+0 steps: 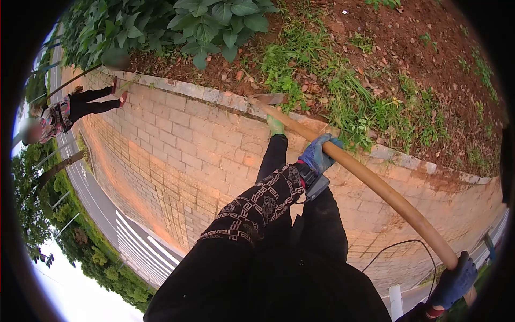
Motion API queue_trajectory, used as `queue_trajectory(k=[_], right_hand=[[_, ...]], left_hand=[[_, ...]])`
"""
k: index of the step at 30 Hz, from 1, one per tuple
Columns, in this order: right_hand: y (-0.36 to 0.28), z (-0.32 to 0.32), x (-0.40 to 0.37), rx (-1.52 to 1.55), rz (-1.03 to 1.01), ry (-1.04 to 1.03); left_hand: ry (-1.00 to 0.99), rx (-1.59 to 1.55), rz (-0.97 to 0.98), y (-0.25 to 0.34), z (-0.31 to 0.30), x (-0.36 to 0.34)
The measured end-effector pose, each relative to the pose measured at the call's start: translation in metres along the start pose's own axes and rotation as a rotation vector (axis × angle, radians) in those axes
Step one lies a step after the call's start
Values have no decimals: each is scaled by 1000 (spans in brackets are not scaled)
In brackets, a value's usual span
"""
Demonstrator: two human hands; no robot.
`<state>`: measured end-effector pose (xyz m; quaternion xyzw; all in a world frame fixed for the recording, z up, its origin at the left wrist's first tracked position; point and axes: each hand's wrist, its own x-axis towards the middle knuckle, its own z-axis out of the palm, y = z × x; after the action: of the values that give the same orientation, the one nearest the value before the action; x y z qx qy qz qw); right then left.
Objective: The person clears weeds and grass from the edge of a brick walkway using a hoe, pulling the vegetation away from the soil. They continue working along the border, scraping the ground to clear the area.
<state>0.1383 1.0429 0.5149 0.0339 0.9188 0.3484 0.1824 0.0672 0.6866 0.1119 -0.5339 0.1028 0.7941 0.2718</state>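
A hoe with a long wooden handle [378,188] runs diagonally across the view. Its metal blade [272,99] rests at the kerb, by the weeds at the soil's edge. My left hand [320,154], in a blue-grey glove, is closed around the handle's middle; a dark device [314,185] sits on that wrist below a patterned sleeve [257,201]. At the lower right, my right hand [455,282], in a dark blue glove, grips the handle near its end. My green shoe [275,127] stands on the paving just short of the blade.
A low stone kerb [193,91] divides the brick paving [161,134] from reddish soil [424,48] with grass clumps [348,96] and a leafy bush [220,21]. Another person [67,112] stands on the paving at left with a long-handled tool. A road with a crossing [142,239] lies beyond.
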Motion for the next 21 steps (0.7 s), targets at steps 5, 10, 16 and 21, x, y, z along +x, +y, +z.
queue_trajectory(k=[5,10,16,21], right_hand=[[-5,1,7,24,-9,57],[-4,13,5,21,-13,4],[-5,24,4,31,6,9],[-3,24,14,36,8,50]], left_hand=[[-58,-15,52,-4,-6,2],[-118,-156,83,-20,-9,12],[-432,-170,7,-21,-25,28],[-372,-119,13,-15,-7,20]])
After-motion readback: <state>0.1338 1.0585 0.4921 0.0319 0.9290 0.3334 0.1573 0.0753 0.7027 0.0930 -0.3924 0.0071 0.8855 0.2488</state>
